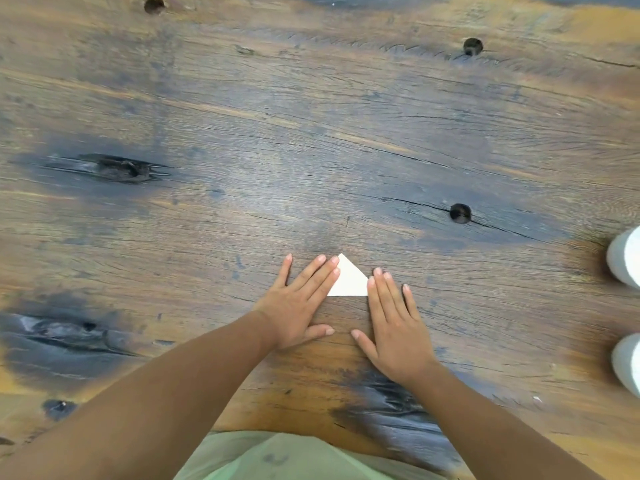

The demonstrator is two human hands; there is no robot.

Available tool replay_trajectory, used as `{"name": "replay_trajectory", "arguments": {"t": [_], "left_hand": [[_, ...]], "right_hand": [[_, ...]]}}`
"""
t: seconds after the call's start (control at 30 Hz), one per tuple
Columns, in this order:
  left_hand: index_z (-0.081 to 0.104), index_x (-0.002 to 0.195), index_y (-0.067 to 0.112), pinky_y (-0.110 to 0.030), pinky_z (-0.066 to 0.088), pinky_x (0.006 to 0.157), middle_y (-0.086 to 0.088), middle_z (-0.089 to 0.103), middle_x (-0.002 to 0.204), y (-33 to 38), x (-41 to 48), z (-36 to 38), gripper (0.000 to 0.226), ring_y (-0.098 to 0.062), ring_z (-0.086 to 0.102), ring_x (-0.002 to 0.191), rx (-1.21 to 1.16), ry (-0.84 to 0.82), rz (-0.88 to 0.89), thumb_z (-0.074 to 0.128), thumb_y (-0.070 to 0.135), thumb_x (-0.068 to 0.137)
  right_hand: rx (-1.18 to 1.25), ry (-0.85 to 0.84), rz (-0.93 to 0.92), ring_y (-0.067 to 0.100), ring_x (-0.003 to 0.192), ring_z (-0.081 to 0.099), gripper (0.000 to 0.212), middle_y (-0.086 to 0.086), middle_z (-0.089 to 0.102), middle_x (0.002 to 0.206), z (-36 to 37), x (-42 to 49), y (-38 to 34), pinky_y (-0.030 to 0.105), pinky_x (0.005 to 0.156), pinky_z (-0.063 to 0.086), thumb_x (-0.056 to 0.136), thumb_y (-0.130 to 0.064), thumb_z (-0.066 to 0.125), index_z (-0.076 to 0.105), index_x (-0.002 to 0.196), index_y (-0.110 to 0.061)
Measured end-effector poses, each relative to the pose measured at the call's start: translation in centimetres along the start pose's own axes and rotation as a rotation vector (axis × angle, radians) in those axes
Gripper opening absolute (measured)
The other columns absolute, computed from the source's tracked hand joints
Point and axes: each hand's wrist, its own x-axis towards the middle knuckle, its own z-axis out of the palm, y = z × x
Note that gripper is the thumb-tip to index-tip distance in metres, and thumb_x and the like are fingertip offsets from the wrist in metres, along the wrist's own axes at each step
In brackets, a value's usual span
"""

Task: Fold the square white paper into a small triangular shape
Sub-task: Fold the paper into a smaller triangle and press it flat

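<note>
The white paper [349, 280] lies flat on the wooden table as a small triangle, its point away from me and its straight edge toward me. My left hand [301, 301] rests palm down with the fingers spread, its fingertips covering the triangle's left side. My right hand [391, 322] also lies flat and spread on the table, its index fingertip touching the triangle's right corner. Neither hand grips the paper; both press on it or beside it.
The table [242, 168] is rough dark-stained wood with knots and several round holes [460, 213]. Two white rounded objects [627, 258] stand at the right edge. My green shirt [277, 459] shows at the bottom, by the table's near edge.
</note>
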Motion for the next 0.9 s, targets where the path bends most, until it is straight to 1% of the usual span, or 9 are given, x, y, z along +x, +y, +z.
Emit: {"name": "replay_trajectory", "arguments": {"t": [0.07,0.17,0.23,0.3,0.4,0.53,0.67,0.77,0.9], "left_hand": [[-0.020,0.154,0.013,-0.065,-0.005,0.117,-0.001,-0.031,0.161,0.0,0.0,-0.1,0.098,-0.020,-0.025,0.149,0.008,0.015,0.006,0.020,0.077,0.091],[-0.007,0.157,0.011,-0.065,0.001,0.118,-0.004,-0.016,0.166,-0.1,-0.1,0.5,0.098,-0.022,-0.012,0.153,0.018,0.081,0.012,0.026,0.076,0.091],[-0.002,0.157,0.010,-0.066,0.004,0.118,-0.006,-0.009,0.167,-0.3,0.0,0.6,0.097,-0.022,-0.008,0.153,0.012,0.103,0.014,0.029,0.075,0.092],[0.002,0.158,0.010,-0.066,0.006,0.118,-0.006,-0.005,0.167,-0.1,-0.1,0.6,0.093,-0.022,-0.004,0.154,0.000,0.131,0.011,0.029,0.071,0.094],[0.010,0.158,0.010,-0.069,0.012,0.116,-0.005,0.003,0.168,0.7,0.7,-0.1,0.079,-0.022,0.001,0.154,-0.049,0.203,-0.042,0.026,0.060,0.100],[0.008,0.158,0.011,-0.070,0.010,0.115,-0.003,0.000,0.167,2.0,4.6,-2.1,0.072,-0.020,-0.004,0.154,-0.101,0.246,-0.202,0.022,0.054,0.101],[0.000,0.158,0.013,-0.067,-0.002,0.117,-0.002,-0.009,0.167,3.3,8.6,-2.8,0.075,-0.021,-0.010,0.153,-0.153,0.236,-0.342,0.014,0.057,0.099],[-0.002,0.158,0.012,-0.068,0.000,0.117,-0.004,-0.009,0.167,3.5,9.5,-2.0,0.075,-0.022,-0.011,0.153,-0.117,0.242,-0.385,0.017,0.056,0.100],[0.003,0.158,0.011,-0.068,0.002,0.117,-0.006,-0.004,0.167,3.4,9.7,-1.0,0.075,-0.023,-0.007,0.153,-0.103,0.300,-0.372,0.021,0.055,0.100]], "right_hand": [[-0.001,0.008,0.010,0.027,0.153,-0.001,0.087,0.012,-0.003,0.166,0.3,-0.1,0.1,0.052,0.120,0.012,0.097,-0.063,0.027,0.002,0.156,-0.004],[-0.001,0.017,0.012,0.028,0.153,0.001,0.087,0.013,-0.002,0.166,1.1,0.0,0.1,0.053,0.121,0.011,0.096,-0.063,0.028,0.003,0.156,-0.004],[-0.009,0.035,0.007,0.028,0.153,0.001,0.087,0.013,-0.001,0.166,1.3,0.2,0.1,0.053,0.121,0.009,0.095,-0.062,0.028,0.004,0.156,-0.004],[-0.003,0.049,0.001,0.027,0.153,0.001,0.087,0.013,0.000,0.166,1.4,0.1,0.0,0.052,0.122,0.007,0.095,-0.062,0.029,0.004,0.156,-0.004],[-0.004,0.062,-0.001,0.027,0.153,0.002,0.087,0.013,0.000,0.166,1.4,0.1,0.2,0.053,0.122,0.008,0.095,-0.061,0.030,0.005,0.156,-0.004],[-0.013,0.056,-0.004,0.028,0.153,0.001,0.087,0.014,0.000,0.166,1.3,0.0,0.1,0.053,0.121,0.010,0.095,-0.061,0.029,0.005,0.155,-0.004],[-0.026,0.052,-0.004,0.028,0.153,0.001,0.087,0.013,-0.001,0.166,1.2,0.1,0.1,0.054,0.121,0.011,0.095,-0.061,0.028,0.004,0.155,-0.003],[-0.035,0.059,-0.002,0.028,0.153,0.000,0.087,0.013,-0.002,0.166,1.0,0.1,0.1,0.054,0.121,0.010,0.095,-0.061,0.029,0.005,0.155,-0.003],[-0.036,0.062,-0.002,0.028,0.153,0.000,0.087,0.014,-0.001,0.166,1.2,0.1,0.0,0.054,0.121,0.010,0.095,-0.062,0.026,0.006,0.155,-0.002]]}}
